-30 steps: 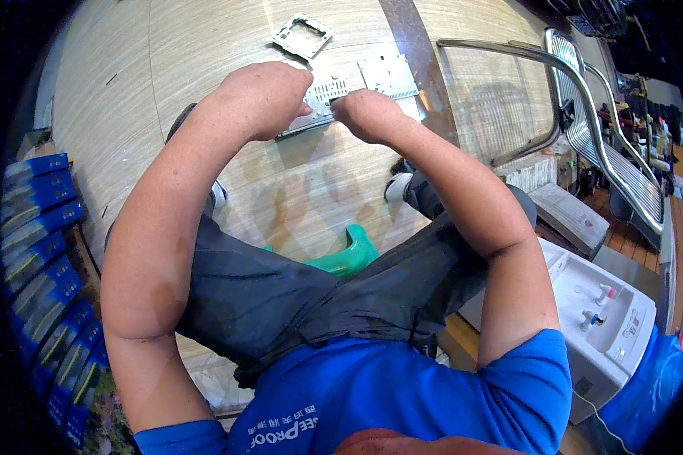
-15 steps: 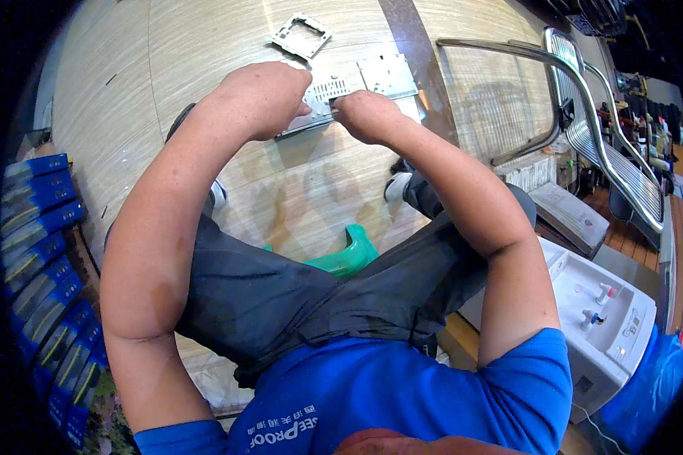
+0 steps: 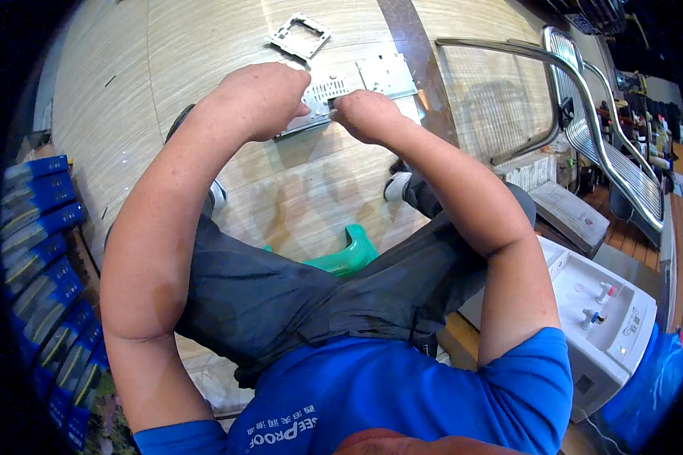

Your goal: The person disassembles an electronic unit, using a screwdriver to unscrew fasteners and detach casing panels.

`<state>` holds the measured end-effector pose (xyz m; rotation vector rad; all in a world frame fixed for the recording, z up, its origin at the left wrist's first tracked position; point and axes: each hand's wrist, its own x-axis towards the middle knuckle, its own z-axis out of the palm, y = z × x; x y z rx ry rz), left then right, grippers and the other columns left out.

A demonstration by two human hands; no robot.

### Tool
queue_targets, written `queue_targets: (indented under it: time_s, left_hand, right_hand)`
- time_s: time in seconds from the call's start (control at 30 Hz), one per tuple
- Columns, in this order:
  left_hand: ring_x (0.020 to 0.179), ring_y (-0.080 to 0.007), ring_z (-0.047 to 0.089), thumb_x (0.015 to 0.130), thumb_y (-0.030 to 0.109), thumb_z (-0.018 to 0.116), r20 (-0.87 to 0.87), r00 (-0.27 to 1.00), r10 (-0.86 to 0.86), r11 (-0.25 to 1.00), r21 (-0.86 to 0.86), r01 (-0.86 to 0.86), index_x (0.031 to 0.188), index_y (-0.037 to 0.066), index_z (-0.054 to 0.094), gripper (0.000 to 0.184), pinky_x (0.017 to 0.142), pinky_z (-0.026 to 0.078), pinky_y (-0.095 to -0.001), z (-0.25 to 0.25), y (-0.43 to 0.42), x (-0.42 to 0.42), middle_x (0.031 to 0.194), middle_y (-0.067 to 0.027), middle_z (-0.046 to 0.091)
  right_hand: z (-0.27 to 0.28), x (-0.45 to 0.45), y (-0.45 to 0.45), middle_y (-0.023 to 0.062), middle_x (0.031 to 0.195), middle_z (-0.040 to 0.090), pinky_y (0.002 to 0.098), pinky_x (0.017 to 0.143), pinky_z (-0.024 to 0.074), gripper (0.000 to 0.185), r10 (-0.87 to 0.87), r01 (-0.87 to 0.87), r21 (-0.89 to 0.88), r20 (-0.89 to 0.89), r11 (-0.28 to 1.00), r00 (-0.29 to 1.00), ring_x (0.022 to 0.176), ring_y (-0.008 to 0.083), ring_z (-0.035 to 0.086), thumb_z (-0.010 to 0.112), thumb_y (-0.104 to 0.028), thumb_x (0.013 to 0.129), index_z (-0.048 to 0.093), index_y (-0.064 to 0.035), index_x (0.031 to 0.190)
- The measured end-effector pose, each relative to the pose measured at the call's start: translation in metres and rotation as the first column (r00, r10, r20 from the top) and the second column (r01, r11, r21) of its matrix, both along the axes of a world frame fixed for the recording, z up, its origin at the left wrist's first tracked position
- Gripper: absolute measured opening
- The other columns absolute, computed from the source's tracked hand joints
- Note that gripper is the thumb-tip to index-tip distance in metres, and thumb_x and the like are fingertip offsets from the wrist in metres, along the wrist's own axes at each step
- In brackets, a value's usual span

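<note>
A flat silvery metal casing [image 3: 322,95] with rows of vent slots lies between my hands, above the floor beyond my knees. My left hand [image 3: 264,100] is closed at its left end, thumb along the near edge; the other fingers are hidden behind the hand. Over the right part of the casing, my right hand [image 3: 368,115] is closed in a pinch, with something small and dark at the fingertips that is too small to name. Farther off lies a pale square frame [image 3: 302,36] with an open middle. To the right is a flat metal plate [image 3: 388,74].
Below my knees a green plastic stool [image 3: 345,258] shows in part. A chrome-framed chair [image 3: 596,129] stands to the right. Nearer are a cardboard box [image 3: 573,216] and a white water dispenser [image 3: 603,318]. Several blue packages [image 3: 45,220] are stacked along the left.
Both hands stay at the casing, with only a very slight shift of the fingers. The frame and plate lie where they were.
</note>
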<state>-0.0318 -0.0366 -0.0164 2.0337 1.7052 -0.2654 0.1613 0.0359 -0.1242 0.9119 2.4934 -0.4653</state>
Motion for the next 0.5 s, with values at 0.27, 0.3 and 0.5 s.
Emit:
queue_targets:
  time_s: [0.27, 0.3, 0.5]
  left_hand:
    - [0.102, -0.0329, 0.069, 0.096, 0.031, 0.065, -0.014, 1.0, -0.008, 1.0, -0.004, 0.008, 0.112, 0.003, 0.066, 0.032, 0.087, 0.056, -0.045, -0.0024, 0.0003, 0.0, 0.106, -0.0183, 0.072]
    - [0.103, -0.0354, 0.067, 0.095, 0.031, 0.066, 0.009, 1.0, 0.005, 1.0, -0.003, -0.005, 0.112, 0.004, 0.065, 0.032, 0.088, 0.054, -0.0474, -0.0053, -0.0001, -0.0009, 0.105, -0.0193, 0.071]
    - [0.102, -0.0383, 0.066, 0.093, 0.032, 0.067, 0.036, 0.999, 0.012, 1.0, 0.006, -0.012, 0.111, 0.004, 0.063, 0.033, 0.087, 0.052, -0.0501, -0.006, -0.0002, -0.0019, 0.102, -0.0204, 0.07]
  right_hand:
    - [0.0, 0.0021, -0.0024, 0.0165, 0.102, 0.072, 0.046, 0.083, 0.0573, 0.021, 0.008, -0.006, 0.032, -0.06, 0.999, 0.998, 0.098, 0.034, 0.07, 0.057, -0.016, 0.093, 0.072, -0.0098, 0.107]
    - [-0.0003, 0.0023, -0.0025, 0.0161, 0.103, 0.072, 0.0457, 0.084, 0.0573, 0.022, 0.015, -0.013, 0.032, -0.059, 0.999, 0.998, 0.099, 0.0337, 0.07, 0.057, -0.011, 0.091, 0.072, -0.01, 0.107]
    - [-0.0026, 0.004, -0.0019, 0.0154, 0.102, 0.073, 0.0456, 0.083, 0.0575, 0.021, 0.069, -0.064, 0.056, -0.087, 0.996, 0.994, 0.098, 0.0335, 0.071, 0.056, -0.007, 0.088, 0.071, -0.0079, 0.103]
